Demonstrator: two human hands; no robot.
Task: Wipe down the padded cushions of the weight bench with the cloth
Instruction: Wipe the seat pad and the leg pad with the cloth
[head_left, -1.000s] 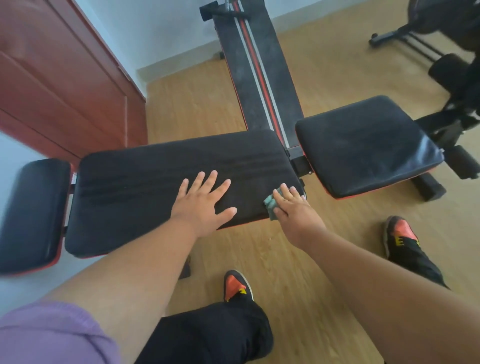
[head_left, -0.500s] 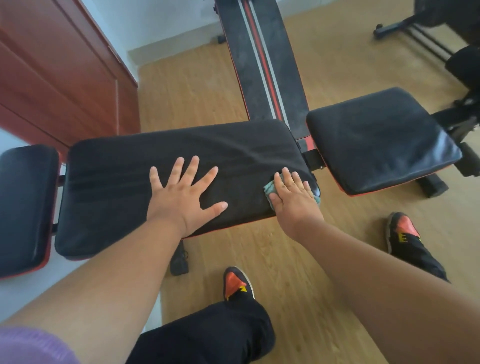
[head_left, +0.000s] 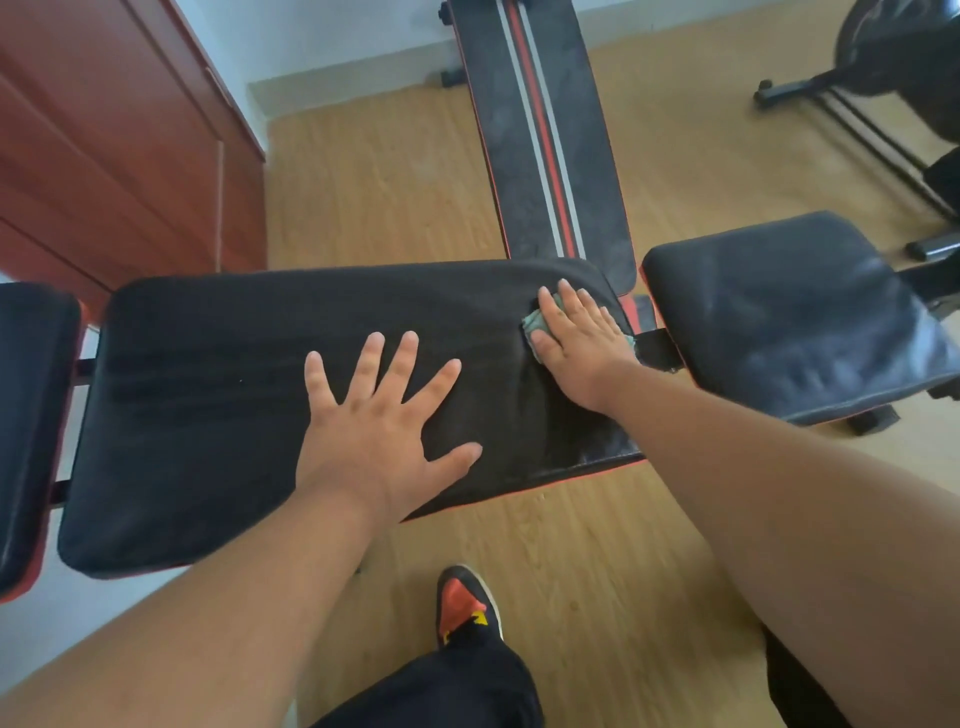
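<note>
Three black pads fill mid-frame; on the long centre cushion (head_left: 249, 395) the right hand (head_left: 576, 348) has slid the cloth (head_left: 535, 323) from the near edge up to the far right corner, so that end looks nearly covered. Its fingers lie flat, pressing the cloth down, while the left hand (head_left: 379, 431) rests splayed and empty. Unwiped cushion stretches clear toward frame left.
</note>
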